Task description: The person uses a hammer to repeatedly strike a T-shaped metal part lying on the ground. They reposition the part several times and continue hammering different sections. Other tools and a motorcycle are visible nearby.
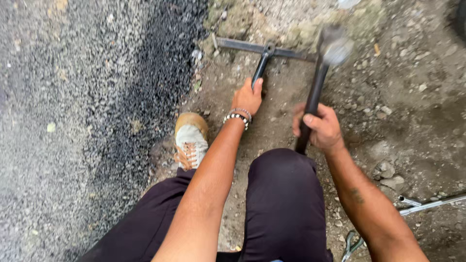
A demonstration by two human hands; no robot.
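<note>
My left hand [247, 96] grips the shaft of a dark T-shaped metal tool [262, 60] whose crossbar [242, 45] lies on the dirt ahead of me. My right hand [320, 127] is closed around the dark handle of a hammer [313, 94]. The hammer's head [334, 47] is blurred and sits near the right end of the crossbar. I crouch, with dark trousers [281, 199] over my knees and a tan shoe [190, 139] on the ground at left. Beaded bracelets circle my left wrist [238, 116].
Grey gravel and black asphalt [97, 121] cover the left side. Loose dirt and stones [388, 174] lie at right. A shiny metal rod [427, 204] rests at the lower right, and a plier-like tool [350, 245] lies near my right elbow.
</note>
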